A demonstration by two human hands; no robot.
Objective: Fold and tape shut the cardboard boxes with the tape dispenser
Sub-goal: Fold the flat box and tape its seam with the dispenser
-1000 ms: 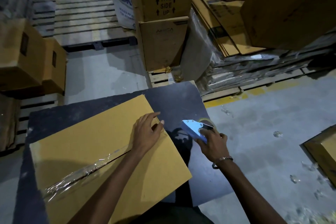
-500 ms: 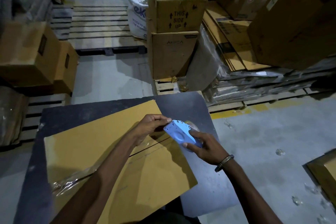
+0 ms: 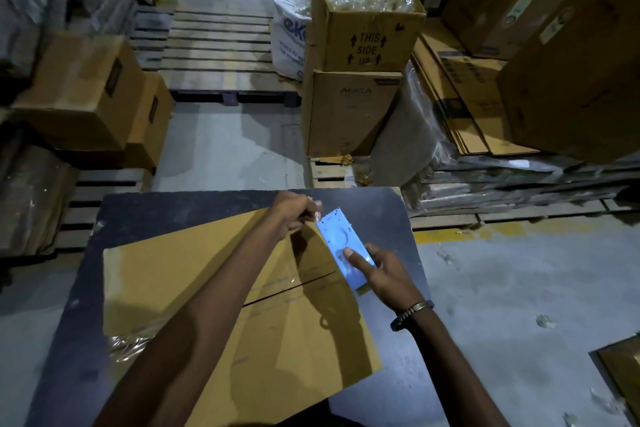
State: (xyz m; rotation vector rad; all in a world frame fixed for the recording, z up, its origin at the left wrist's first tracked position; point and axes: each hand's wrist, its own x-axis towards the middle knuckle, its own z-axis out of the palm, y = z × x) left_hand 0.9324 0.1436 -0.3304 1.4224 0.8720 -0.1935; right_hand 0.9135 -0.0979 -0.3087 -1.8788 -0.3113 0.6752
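Note:
A flat yellow-brown cardboard box (image 3: 194,274) lies on a dark table (image 3: 391,381), with clear tape wrinkled along its middle seam toward the left. My right hand (image 3: 384,274) grips a blue tape dispenser (image 3: 343,246) above the box's far right corner, thumb pressed on its side. My left hand (image 3: 294,215) is at the dispenser's front end, fingers pinching the loose end of the tape.
Two stacked cartons (image 3: 356,59) stand on a pallet beyond the table, the top one full of clear plastic. More cartons (image 3: 86,90) sit at the left, flat cardboard sheets (image 3: 460,97) at the right. Another carton corner (image 3: 623,371) shows at the lower right on the grey floor.
My left hand left the box top and went to the dispenser's front, taking the tape end. My right hand raised the dispenser over the box corner and turned it lengthwise.

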